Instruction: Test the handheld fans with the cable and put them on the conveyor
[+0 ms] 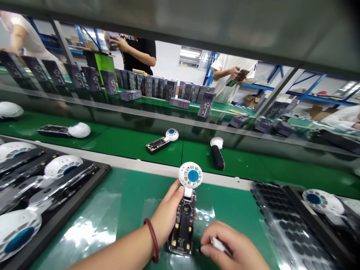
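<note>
Upright in front of me is a handheld fan (185, 221) with a round white head, a blue centre and a see-through handle showing a circuit board with small yellow parts. My left hand (168, 212) is closed around the handle from its left side, the thumb near the neck. Just right of the handle's lower end, apart from it, my right hand (227, 245) pinches a small white plug (218, 244), perhaps a cable end. The fingers hide most of that plug.
At left a dark tray (98, 176) holds several fans. Right, a sheet of black round pads (295, 225) lies by another tray with a fan (317, 200). Beyond, fans lie on the green belt (118, 150). Purple boxes (206, 105) and several people stand behind it; a shelf hangs overhead.
</note>
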`<action>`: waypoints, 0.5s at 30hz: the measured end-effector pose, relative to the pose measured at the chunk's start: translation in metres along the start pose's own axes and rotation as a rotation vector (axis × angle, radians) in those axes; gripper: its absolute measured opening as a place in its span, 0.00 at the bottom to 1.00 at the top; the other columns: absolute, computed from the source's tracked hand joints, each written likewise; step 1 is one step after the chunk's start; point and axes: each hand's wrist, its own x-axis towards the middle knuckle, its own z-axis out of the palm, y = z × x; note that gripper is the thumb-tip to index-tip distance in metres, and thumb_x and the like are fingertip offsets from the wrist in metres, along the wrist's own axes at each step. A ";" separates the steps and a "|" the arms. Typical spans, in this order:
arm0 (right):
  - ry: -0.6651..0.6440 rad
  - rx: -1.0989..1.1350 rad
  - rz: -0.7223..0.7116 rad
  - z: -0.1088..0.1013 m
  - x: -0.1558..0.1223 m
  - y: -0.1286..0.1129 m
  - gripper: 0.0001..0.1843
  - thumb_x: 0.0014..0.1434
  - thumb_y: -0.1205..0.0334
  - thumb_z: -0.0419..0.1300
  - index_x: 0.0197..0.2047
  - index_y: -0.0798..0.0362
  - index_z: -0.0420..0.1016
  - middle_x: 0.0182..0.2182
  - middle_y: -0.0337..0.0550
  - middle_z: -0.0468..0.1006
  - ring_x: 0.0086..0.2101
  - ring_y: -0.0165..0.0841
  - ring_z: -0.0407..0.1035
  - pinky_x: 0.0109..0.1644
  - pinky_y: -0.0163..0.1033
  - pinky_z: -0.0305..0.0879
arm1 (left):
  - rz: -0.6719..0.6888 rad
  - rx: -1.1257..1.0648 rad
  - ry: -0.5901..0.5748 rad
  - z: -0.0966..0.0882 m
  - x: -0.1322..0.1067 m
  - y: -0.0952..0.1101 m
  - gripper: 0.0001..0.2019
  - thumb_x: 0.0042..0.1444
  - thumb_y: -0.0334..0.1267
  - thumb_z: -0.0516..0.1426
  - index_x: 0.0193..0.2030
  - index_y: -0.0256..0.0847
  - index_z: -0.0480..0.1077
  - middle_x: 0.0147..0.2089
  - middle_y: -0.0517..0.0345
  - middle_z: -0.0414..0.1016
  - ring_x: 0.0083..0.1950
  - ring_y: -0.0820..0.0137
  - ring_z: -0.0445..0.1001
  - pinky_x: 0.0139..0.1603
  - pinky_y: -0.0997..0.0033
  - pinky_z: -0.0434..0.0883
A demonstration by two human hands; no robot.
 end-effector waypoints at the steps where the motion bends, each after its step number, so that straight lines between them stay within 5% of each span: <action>1: 0.042 -0.012 0.008 -0.004 0.005 -0.006 0.07 0.49 0.71 0.54 0.27 0.49 0.69 0.26 0.34 0.71 0.27 0.30 0.64 0.30 0.30 0.58 | 0.005 0.015 0.006 -0.001 0.000 0.000 0.23 0.53 0.46 0.50 0.55 0.49 0.52 0.29 0.61 0.70 0.27 0.69 0.71 0.29 0.69 0.66; 8: 0.226 -0.060 0.034 0.004 0.040 -0.030 0.07 0.52 0.70 0.51 0.32 0.47 0.65 0.27 0.33 0.71 0.27 0.32 0.65 0.30 0.33 0.57 | 0.077 0.033 0.023 -0.004 0.002 -0.002 0.17 0.54 0.44 0.51 0.51 0.49 0.61 0.50 0.61 0.69 0.52 0.67 0.65 0.51 0.70 0.60; 15: 0.209 -0.088 0.016 0.006 0.039 -0.027 0.10 0.52 0.72 0.52 0.34 0.47 0.62 0.28 0.31 0.71 0.28 0.31 0.66 0.30 0.32 0.58 | 0.076 0.069 0.023 -0.003 0.004 -0.002 0.17 0.54 0.44 0.51 0.51 0.50 0.61 0.55 0.61 0.65 0.56 0.66 0.61 0.55 0.66 0.56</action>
